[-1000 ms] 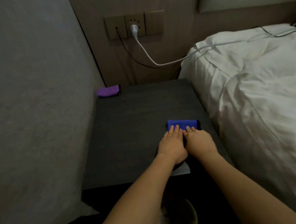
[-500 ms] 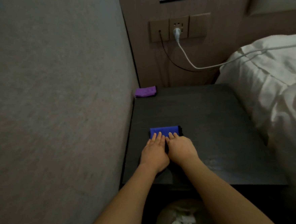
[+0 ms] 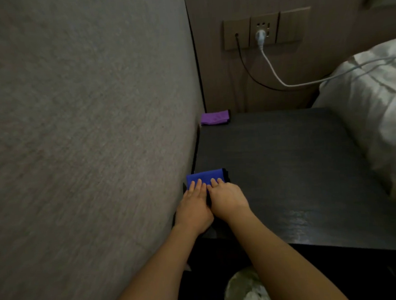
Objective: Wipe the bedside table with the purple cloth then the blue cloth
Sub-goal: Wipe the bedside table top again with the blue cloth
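At six o'clock, below the table's front edge, a bin lined with a pale bag (image 3: 246,291) sits between the forearms. Just beyond it, the left hand (image 3: 194,211) and the right hand (image 3: 227,200) lie side by side, touching, fingers straight and flat, pressing down on the folded blue cloth (image 3: 206,177); neither hand curls round it. The cloth rests at the near nine o'clock corner of the dark bedside table (image 3: 287,167), hard against the grey wall (image 3: 85,134).

The table's near right area, toward four o'clock, shows a faint damp-looking sheen. At eleven o'clock, in the far corner by the wall, the folded purple cloth (image 3: 214,118) lies set aside, which suggests the blue-cloth pass is the step in hand.

At three o'clock the white duvet (image 3: 365,105) crowds the table's edge. At twelve o'clock a wall socket (image 3: 263,29) holds a white plug, its cable (image 3: 278,78) running to the bed, beside a thinner black cable.

Risks, as I judge them: with only flat palms on it, the cloth could slip or unfold; a wide stroke could brush the duvet or knock the purple cloth off the table.
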Available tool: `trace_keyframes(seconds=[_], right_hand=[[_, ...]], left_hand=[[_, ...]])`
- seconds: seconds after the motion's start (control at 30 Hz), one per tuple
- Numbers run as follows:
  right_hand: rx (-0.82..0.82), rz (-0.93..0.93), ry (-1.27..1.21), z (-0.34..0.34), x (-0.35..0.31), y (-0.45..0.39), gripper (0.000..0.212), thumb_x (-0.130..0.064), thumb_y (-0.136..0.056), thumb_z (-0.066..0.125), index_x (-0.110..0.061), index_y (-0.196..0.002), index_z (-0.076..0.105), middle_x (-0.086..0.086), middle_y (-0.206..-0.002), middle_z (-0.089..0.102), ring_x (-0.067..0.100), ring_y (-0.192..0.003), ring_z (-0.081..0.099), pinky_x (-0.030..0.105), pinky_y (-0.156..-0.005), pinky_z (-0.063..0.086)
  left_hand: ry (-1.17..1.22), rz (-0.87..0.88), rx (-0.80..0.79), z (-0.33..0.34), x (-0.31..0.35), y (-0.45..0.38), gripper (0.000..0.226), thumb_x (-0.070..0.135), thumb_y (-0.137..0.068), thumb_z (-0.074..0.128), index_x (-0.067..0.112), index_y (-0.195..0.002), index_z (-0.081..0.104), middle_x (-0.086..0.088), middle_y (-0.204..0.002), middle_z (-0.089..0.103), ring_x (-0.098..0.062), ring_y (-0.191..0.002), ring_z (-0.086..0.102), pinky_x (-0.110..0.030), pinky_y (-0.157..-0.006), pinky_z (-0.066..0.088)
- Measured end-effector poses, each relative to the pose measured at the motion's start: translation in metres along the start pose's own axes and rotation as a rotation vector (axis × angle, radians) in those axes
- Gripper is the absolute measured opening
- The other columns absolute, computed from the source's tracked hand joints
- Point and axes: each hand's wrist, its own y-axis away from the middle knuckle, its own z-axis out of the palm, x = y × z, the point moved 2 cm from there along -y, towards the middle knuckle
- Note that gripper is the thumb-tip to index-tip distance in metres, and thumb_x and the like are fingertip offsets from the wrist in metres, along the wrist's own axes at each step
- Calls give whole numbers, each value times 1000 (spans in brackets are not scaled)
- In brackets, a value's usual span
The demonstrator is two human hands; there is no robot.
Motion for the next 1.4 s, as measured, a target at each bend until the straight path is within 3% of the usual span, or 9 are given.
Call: trace_keyframes(seconds=[0.43, 1.07, 1.4], right_hand=[[-31, -36, -15, 1, 21, 30, 48, -23, -96, 37, -14, -144, 33, 6, -155, 28, 19, -142, 27, 38, -109, 34], [-29, 299, 48, -17, 207, 141, 50, -26, -94, 39, -21, -144, 33, 1, -155, 28, 16, -140, 31, 35, -106, 37], [13, 389, 50, -20, 256, 173, 54, -27, -90, 43, -21, -144, 34, 2, -155, 29, 16, -139, 34, 34, -105, 38]], left_hand=[[45, -19, -36, 5, 30, 18, 69, 23, -91, 38, 7, -152, 9, -9, -162, 4, -21, -149, -1, -31, -119, 2], [14, 305, -143, 35, 241, -5, 68, 26, -93, 35, 6, -152, 9, -10, -162, 3, -22, -149, -2, -33, -120, 1], [-32, 396, -165, 40, 300, -9, 68, 25, -92, 38, 5, -152, 11, -11, -162, 4, -23, -149, 0, -34, -120, 3]])
